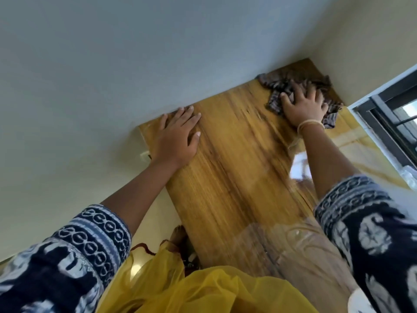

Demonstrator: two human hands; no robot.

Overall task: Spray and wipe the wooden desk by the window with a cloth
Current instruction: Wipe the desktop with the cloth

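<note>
At desk's left edge by the wall: left hand (174,137) flat, fingers straight, pressing wooden desk (228,177). Far right corner, near window frame (381,123): right hand (303,107) spread, pressing dark checked cloth (276,86) onto desk.

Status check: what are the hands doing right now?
Right hand flat on cloth, far desk corner. Left hand flat, bracing on desk. Nothing in the way.

Home room: wooden desk (237,177) in painted-wall corner, beside window (392,123).
</note>
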